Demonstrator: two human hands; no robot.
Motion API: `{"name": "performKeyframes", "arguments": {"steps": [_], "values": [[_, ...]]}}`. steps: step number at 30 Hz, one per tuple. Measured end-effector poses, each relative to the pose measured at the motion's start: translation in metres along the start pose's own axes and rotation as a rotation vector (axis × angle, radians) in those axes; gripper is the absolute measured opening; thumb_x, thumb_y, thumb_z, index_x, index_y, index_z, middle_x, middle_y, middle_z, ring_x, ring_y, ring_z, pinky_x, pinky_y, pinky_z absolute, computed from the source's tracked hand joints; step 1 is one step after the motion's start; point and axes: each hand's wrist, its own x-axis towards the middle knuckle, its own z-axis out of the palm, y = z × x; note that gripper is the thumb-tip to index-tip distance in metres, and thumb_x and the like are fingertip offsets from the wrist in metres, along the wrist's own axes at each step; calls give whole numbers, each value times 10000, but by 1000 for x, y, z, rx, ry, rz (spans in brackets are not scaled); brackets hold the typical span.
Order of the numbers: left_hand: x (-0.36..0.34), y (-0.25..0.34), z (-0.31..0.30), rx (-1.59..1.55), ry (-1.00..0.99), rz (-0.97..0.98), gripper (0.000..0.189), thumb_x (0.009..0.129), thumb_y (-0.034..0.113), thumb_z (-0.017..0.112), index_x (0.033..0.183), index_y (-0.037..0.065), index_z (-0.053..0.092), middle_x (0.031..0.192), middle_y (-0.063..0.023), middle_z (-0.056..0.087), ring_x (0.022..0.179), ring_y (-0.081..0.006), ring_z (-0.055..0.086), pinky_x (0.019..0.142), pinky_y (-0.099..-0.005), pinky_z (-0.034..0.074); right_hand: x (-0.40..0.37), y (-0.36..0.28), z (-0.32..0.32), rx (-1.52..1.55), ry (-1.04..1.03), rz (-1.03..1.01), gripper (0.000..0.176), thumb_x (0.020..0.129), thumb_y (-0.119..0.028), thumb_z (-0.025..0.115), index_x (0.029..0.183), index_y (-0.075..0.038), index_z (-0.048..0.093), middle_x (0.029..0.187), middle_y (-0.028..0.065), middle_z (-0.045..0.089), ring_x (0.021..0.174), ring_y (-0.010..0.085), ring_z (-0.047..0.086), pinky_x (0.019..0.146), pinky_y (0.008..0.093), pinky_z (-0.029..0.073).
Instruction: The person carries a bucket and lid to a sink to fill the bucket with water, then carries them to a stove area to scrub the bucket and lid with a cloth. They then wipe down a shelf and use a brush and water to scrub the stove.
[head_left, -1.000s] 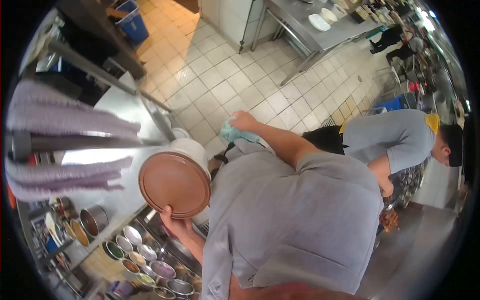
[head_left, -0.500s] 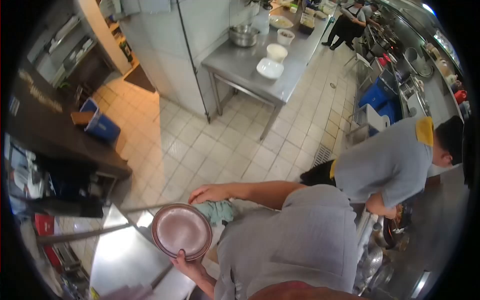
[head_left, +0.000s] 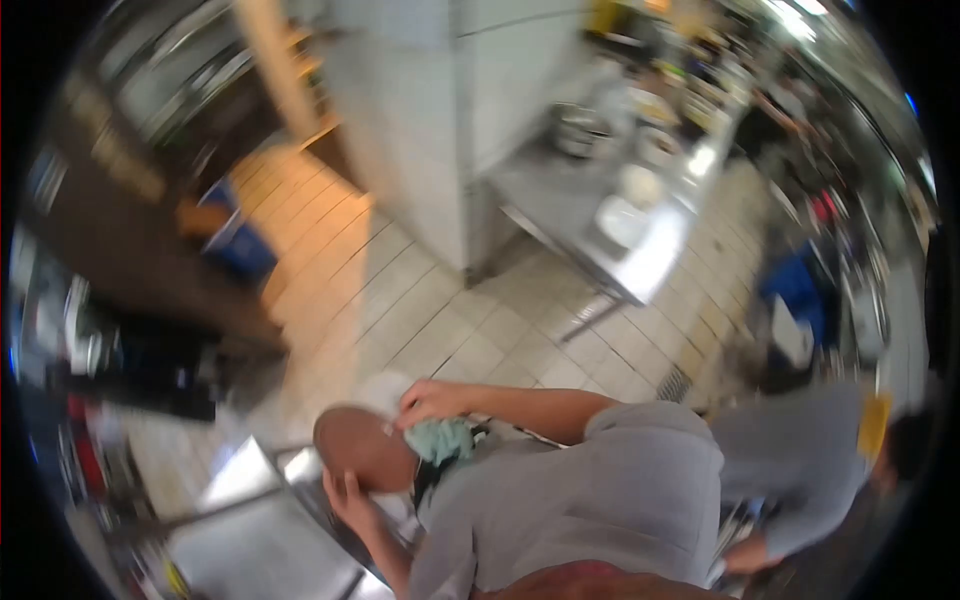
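Observation:
My left hand grips the lower edge of a round brown plate, its fingers lying against the near face. The plate is tilted, showing a plain brown side. My right hand is closed at the plate's upper right edge, with a pale green cloth bunched beneath it. Motion blur hides exactly how the fingers hold the cloth. Below and left of the plate is a metal work surface.
A steel table bears a metal bowl and white dishes. A co-worker in a grey shirt stands close on the right. A blue bin stands on the tiled floor at left.
The plate has tipped over from its shiny face to a plain brown side. My left fingers now show on it. My right hand and the cloth stay beside it; the whole view has swung.

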Motion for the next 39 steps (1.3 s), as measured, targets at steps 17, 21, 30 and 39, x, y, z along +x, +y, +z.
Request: {"name": "performKeyframes", "arguments": {"steps": [17,21,30,39], "values": [[246,51,-10,329,89,69,309,885,225,794,952,20,573,865,-95,698,790,-174,692,709,-324,567,272,-104,32,-599,135,-207,265,888,-249,764,865,1,678,725,104,680,619,159,591,594,329,493],[296,42,-43,310,166,-43,279,858,187,785,921,16,573,860,-101,707,827,-181,722,690,-322,571,350,-110,37,-667,-42,-307,275,865,-289,734,824,-26,667,740,195,682,653,354,671,605,414,516],[426,46,-102,264,535,-136,354,759,243,814,841,9,562,773,-142,702,708,-218,679,668,-360,544,570,-126,35,-601,-420,-350,296,844,-297,749,850,-8,684,726,200,669,634,316,659,611,405,514],[396,86,-242,73,1178,-67,122,835,75,652,937,8,666,868,-54,690,793,-123,639,694,-289,512,778,-158,106,-430,-631,-288,267,852,-242,773,840,4,672,748,68,666,690,146,579,674,327,490]]}}
